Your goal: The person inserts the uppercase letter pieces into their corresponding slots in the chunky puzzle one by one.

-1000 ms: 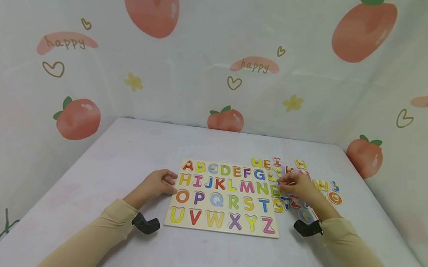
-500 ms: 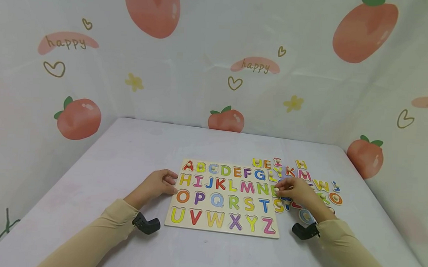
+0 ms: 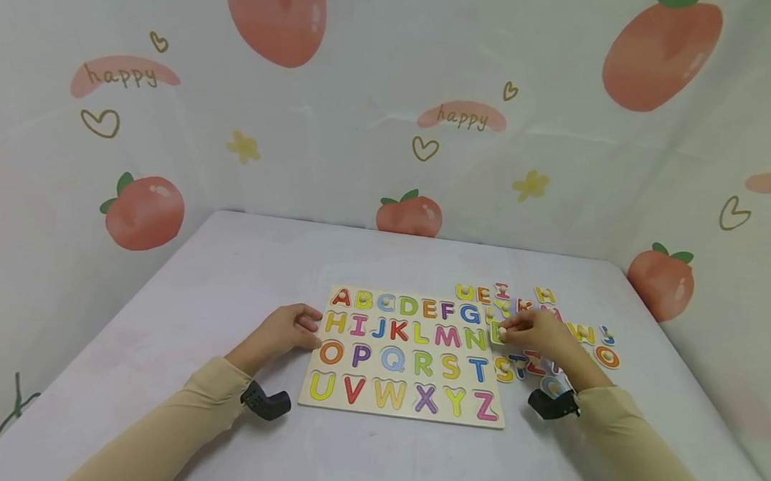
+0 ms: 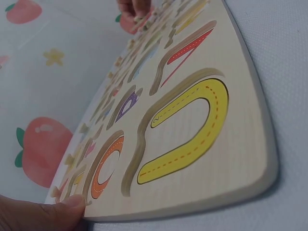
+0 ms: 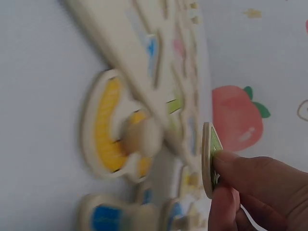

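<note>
My right hand (image 3: 541,338) pinches a green letter D piece (image 3: 495,332) by its knob, just off the board's right edge. In the right wrist view that letter D piece (image 5: 207,161) stands on edge, held off the table between thumb and finger. A wooden alphabet board (image 3: 399,413) lies flat before me, with knobbed A, B and C pieces in its top row. Against its left edge rests my left hand (image 3: 289,331), fingers loosely bent. In the left wrist view the thumb (image 4: 72,202) touches the board's rim.
Several loose knobbed letters lie right of the board, among them a yellow S (image 3: 503,369), a W (image 3: 582,333), an orange O (image 3: 607,357) and a yellow H (image 3: 545,295). The white table (image 3: 262,257) meets a fruit-printed cloth (image 3: 338,145) behind.
My right hand has pinched the green D's knob and raised the piece slightly from among the loose letters. The left hand stays at the board's left edge.
</note>
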The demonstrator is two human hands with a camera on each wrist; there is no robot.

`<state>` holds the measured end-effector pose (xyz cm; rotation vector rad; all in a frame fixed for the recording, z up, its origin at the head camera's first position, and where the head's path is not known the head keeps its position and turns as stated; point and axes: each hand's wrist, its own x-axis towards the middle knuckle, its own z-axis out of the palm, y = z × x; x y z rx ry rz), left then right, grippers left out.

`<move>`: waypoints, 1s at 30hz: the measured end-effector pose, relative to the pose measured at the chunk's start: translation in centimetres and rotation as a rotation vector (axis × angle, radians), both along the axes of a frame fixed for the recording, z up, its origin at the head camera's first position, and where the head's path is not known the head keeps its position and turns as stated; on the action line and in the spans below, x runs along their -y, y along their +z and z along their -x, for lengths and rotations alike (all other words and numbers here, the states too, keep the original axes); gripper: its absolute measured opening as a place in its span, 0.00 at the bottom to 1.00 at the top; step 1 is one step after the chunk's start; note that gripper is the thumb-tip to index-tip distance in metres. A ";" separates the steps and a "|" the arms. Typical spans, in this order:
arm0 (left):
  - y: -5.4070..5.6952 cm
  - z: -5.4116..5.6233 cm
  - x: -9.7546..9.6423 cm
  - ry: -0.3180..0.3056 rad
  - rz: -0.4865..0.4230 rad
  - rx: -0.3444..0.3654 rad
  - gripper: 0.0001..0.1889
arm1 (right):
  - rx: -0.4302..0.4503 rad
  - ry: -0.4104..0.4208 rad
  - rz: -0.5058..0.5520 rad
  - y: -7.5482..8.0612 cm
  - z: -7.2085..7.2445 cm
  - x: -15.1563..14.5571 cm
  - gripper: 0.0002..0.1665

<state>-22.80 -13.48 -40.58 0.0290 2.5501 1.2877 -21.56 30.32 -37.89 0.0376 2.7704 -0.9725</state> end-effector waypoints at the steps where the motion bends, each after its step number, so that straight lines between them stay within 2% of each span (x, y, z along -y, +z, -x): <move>1: 0.0 0.0 0.0 -0.002 0.000 -0.001 0.26 | -0.009 -0.004 0.010 0.2 0.2 0.2 0.16; 9: 0.0 0.1 0.0 0.005 -0.004 0.004 0.26 | -0.069 0.018 0.067 1.8 2.4 3.2 0.17; 14: -0.1 0.2 -0.1 0.012 -0.014 0.006 0.25 | -0.079 0.045 0.119 2.2 3.5 5.9 0.15; 20: -0.2 0.2 -0.1 0.022 -0.014 0.012 0.25 | -0.080 0.072 0.175 2.0 4.8 8.8 0.13; 30: -0.1 0.1 -0.2 0.022 -0.019 0.013 0.25 | -0.041 0.059 0.172 0.2 6.4 12.6 0.10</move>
